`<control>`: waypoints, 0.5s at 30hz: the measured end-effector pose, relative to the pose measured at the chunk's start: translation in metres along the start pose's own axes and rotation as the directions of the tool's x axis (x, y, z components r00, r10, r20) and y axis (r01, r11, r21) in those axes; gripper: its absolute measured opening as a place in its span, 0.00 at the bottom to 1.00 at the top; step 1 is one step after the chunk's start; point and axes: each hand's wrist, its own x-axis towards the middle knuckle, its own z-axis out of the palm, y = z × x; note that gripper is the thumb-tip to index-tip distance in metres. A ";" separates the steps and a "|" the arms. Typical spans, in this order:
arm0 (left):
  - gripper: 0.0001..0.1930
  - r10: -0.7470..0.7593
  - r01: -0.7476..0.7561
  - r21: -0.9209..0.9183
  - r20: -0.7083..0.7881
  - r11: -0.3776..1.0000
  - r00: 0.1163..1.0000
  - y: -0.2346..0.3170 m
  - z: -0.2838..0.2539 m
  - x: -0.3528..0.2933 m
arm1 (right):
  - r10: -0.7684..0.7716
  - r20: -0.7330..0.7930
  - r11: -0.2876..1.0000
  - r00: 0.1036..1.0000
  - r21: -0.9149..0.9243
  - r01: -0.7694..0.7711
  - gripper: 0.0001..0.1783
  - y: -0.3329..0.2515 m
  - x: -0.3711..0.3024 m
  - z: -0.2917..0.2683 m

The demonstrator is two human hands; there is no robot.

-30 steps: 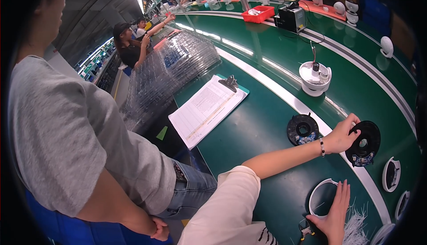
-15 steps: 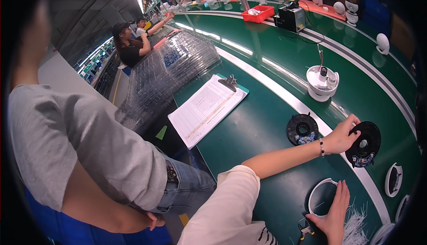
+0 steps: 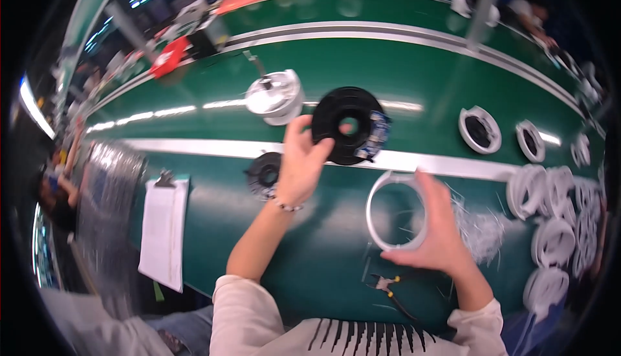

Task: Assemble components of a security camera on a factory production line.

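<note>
My left hand pinches a round black plastic housing by its left rim. The housing has a hole in its middle and a small blue circuit board along its right side. It is raised above the white strip. At the right, my right hand curves round the right side of a thin white ring, thumb at its lower edge and fingers at the upper right. A second black housing lies on the green table, left of my left wrist. Cutting pliers lie below the ring.
Beyond stands a white round device with wires. White cable ties lie in a heap right of my right hand, with stacked white rings farther right. A clipboard and clear plastic trays are at the left; a red bin is far left.
The view has swung to the right, so the clipboard and trays now sit farther left. My left hand still holds the black housing; my right hand now reaches round the white ring.
</note>
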 end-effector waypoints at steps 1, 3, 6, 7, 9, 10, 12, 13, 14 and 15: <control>0.20 -0.012 0.012 -0.026 0.032 1.000 0.999 0.000 0.009 -0.001 | 0.086 -0.118 0.982 0.989 0.179 -0.064 0.59 0.005 -0.003 -0.017; 0.20 -0.057 0.059 -0.018 0.068 0.998 0.996 -0.009 0.026 -0.006 | 0.238 -0.304 0.782 0.922 0.624 0.004 0.62 0.013 0.000 -0.031; 0.25 -0.065 0.067 -0.012 0.152 0.998 0.986 -0.028 0.052 -0.021 | 0.294 -0.390 0.716 0.872 0.694 0.069 0.62 0.018 0.009 -0.021; 0.27 -0.044 0.044 0.000 0.175 0.999 0.984 -0.035 0.061 -0.028 | 0.276 -0.396 0.747 0.876 0.662 0.064 0.62 0.018 0.011 -0.011; 0.34 -0.072 0.079 -0.028 0.211 0.996 0.975 -0.043 0.075 -0.043 | 0.277 -0.388 0.746 0.879 0.664 0.058 0.61 0.013 0.013 0.002; 0.36 -0.094 0.128 -0.113 0.271 0.985 0.958 -0.045 0.076 -0.046 | 0.251 -0.385 0.811 0.888 0.584 0.024 0.63 0.017 0.010 0.001; 0.40 -0.247 0.361 -0.210 0.428 0.909 0.869 -0.042 0.056 -0.048 | 0.150 -0.351 0.893 0.924 0.450 0.026 0.66 0.023 0.010 0.001; 0.39 -0.346 0.548 -0.306 0.519 0.779 0.782 -0.038 0.043 -0.047 | 0.108 -0.266 0.908 0.958 0.420 0.014 0.67 0.019 0.009 0.000; 0.38 -0.317 0.613 -0.422 0.584 0.667 0.747 -0.029 0.048 -0.043 | 0.094 -0.233 0.912 0.968 0.410 0.010 0.68 0.019 0.008 0.005; 0.35 -0.248 0.600 -0.456 0.621 0.657 0.743 -0.029 0.049 -0.037 | 0.099 -0.229 0.912 0.968 0.410 0.004 0.68 0.019 0.009 0.006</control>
